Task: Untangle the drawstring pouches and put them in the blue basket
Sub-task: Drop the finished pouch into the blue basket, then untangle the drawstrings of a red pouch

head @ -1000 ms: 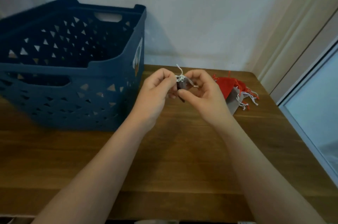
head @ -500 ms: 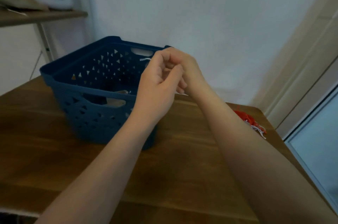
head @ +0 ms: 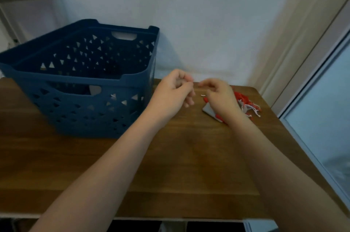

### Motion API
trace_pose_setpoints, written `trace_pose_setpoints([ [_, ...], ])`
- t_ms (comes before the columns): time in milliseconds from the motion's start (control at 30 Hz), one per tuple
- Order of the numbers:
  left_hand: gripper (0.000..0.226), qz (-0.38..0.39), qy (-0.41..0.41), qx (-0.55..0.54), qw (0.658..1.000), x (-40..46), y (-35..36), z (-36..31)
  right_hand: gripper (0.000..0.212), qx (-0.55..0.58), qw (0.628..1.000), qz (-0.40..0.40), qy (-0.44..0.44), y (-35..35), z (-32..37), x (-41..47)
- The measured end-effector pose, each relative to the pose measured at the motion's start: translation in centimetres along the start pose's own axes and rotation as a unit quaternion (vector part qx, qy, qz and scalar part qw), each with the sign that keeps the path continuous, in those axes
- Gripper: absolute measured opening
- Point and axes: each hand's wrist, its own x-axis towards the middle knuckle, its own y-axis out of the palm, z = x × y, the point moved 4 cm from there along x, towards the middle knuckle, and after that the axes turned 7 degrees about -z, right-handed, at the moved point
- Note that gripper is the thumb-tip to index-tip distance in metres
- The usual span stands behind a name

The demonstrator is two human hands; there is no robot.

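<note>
Both hands (head: 197, 93) left the perforated plastic basket (head: 132, 78).

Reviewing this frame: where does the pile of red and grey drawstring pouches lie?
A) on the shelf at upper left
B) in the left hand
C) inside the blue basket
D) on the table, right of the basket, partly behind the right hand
D: the pouch pile lies on the wooden table, partly hidden by the right hand, well right of the blue basket.
</note>
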Motion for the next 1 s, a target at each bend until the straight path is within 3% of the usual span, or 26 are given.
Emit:
trace_pose_setpoints([
  [167,0.01,-0.01,-0.044,0.115,0.992,1.6,2.6,4.5,0.039,-0.106,0.987,-0.031,0.118,-2.2,-7.9,0.5],
  [267,0.012,-0.023,-0.065,0.131,0.989,2.7,4.6,5.8,0.04,-0.174,0.973,-0.077,0.13,-2.7,-10.7,2.2],
  [400,0.01,-0.009,-0.057,0.168,0.984,3.8,6.2,6.7,0.048,-0.262,0.947,-0.073,0.173,-2.9,-12.9,3.5],
  [500,0.008,0.007,-0.057,0.215,0.975,4.3,6.5,7.5,0.043,-0.291,0.943,-0.092,0.136,-3.3,-13.4,4.1],
  [600,0.013,0.008,-0.035,0.237,0.971,4.6,6.5,7.8,0.021,-0.237,0.966,-0.096,0.044,-3.4,-12.2,4.1],
  [667,0.027,0.012,0.024,0.265,0.964,4.6,6.3,7.2,0.008,-0.151,0.985,-0.078,-0.032,-3.5,-10.6,3.6],
  [800,0.056,0.033,0.154,0.347,0.925,4.6,5.2,4.2,0.028,-0.007,0.993,0.002,-0.117,-3.9,-6.1,1.7],
  [900,0.045,0.05,0.198,0.407,0.89,4.4,4.5,1.6,0.031,0.067,0.987,0.024,-0.145,-4.7,-3.2,0.8],
  [1000,0.027,0.052,0.192,0.419,0.886,3.6,3.1,-0.6,0.027,0.111,0.983,0.035,-0.14,-5.2,-0.8,0.3],
])
